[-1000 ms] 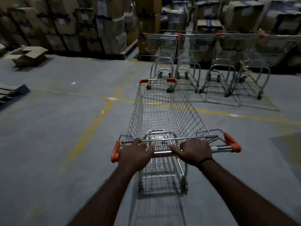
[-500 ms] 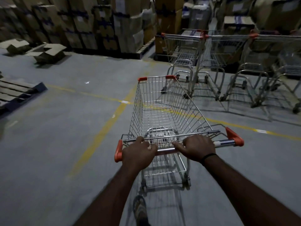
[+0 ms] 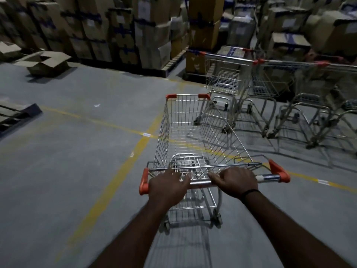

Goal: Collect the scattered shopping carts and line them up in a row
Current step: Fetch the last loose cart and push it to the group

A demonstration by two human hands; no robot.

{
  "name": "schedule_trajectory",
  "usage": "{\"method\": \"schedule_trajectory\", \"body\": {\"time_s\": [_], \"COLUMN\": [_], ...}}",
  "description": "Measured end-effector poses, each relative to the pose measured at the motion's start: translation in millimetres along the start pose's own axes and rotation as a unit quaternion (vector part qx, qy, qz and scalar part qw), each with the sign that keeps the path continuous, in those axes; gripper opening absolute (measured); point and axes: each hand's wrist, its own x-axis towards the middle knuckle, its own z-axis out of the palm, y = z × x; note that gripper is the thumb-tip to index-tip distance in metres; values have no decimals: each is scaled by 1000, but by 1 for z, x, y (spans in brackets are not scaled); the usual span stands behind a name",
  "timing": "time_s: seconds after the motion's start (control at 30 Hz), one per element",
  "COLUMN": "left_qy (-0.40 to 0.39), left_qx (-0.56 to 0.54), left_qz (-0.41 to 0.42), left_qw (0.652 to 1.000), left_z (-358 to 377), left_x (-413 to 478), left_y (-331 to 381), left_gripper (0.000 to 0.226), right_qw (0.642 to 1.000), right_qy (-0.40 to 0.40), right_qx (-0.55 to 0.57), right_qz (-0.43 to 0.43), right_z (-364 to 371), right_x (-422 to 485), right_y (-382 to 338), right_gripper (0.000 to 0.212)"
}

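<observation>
An empty wire shopping cart point(image 3: 195, 132) with orange corner caps stands on the grey floor right in front of me. My left hand point(image 3: 168, 185) grips the left part of its handle bar. My right hand point(image 3: 236, 180), with a black band at the wrist, grips the bar right of centre. A row of parked carts point(image 3: 270, 82) stands side by side at the upper right, their handles toward me; the nearest of them point(image 3: 224, 78) is just ahead and right of my cart's front.
Tall stacks of cardboard boxes point(image 3: 123, 29) on pallets fill the back. An open box point(image 3: 46, 61) lies on the floor at the left, with a wooden pallet point(image 3: 17, 115) at the left edge. Yellow lines point(image 3: 123, 165) cross the floor.
My cart has rolled forward and swung left of the parked row, which now sits further right and closer. Both hands keep their grip on the handle.
</observation>
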Motion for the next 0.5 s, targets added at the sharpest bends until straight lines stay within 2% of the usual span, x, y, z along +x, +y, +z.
{"method": "schedule_trajectory", "body": {"time_s": [0.13,0.23,0.33,0.5], "left_qy": [7,7,14,35], "left_qx": [-6,42,34,32], "left_qz": [1,28,9,-13], "left_qw": [1000,999,999,999], "left_z": [-5,-4,-10,-15], "left_x": [50,89,126,195], "left_y": [-24,-41,-50,-62], "left_gripper": [83,80,79,72], "right_qw": [1000,1000,1000,999], "right_qy": [-2,7,11,39], "right_qx": [4,-7,-6,-7], "right_qz": [-2,-12,-9,-20], "right_z": [-2,-4,-4,3], "right_x": [49,89,130,209], "right_y": [-11,-16,-16,-12], "right_gripper": [86,85,83,101]}}
